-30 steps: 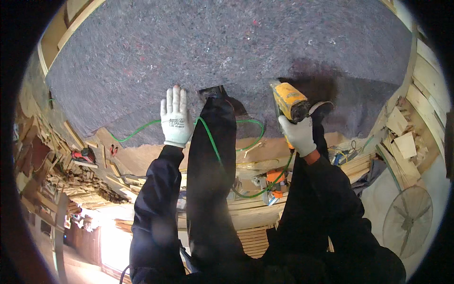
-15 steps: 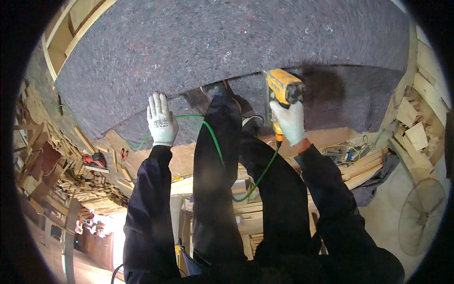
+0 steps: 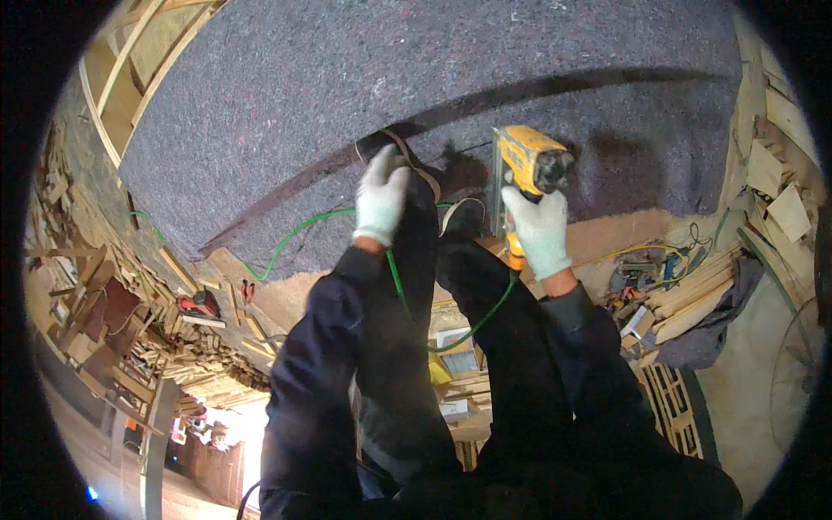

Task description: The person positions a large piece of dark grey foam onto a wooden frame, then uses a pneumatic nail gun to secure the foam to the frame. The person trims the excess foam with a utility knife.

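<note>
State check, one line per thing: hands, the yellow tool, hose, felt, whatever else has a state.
left hand: gloved, pressing on the felt edge
right hand: gloved, gripping the tool
yellow power tool: held, nose against the felt
green hose: slack, trailing from the tool across the felt
grey felt: spread flat, layers overlapping
red tool: lying unused

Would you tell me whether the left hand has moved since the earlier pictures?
Yes. The left hand has shifted right toward the yellow power tool, off the open grey felt and onto the dark fold line beside the knee.
</note>
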### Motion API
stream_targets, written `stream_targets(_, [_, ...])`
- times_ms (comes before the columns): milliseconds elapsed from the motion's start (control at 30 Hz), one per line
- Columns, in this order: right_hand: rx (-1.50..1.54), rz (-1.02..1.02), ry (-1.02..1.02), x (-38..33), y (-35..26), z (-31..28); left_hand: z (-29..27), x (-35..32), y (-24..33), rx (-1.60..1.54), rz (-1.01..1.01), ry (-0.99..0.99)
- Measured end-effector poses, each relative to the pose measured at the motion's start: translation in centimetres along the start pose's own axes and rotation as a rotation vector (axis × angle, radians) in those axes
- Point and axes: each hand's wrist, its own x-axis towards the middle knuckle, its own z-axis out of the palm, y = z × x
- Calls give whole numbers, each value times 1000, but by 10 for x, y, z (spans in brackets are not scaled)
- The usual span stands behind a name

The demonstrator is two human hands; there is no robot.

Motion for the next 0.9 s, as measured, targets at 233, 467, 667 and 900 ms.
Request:
stream_targets(233, [335,182,135,-26,34,-20,114,76,12,-964,-447,32])
stream_targets(467, [386,288,113,-33,47,-24,120,78,35,-1100,-462,35])
stream_targets(667, [434,251,74,-31,49,-16,119,71,44,-924,-302,17])
stream_targets(900, [401,222,64,-25,53,-8,136,81,85,-617,-84,-3])
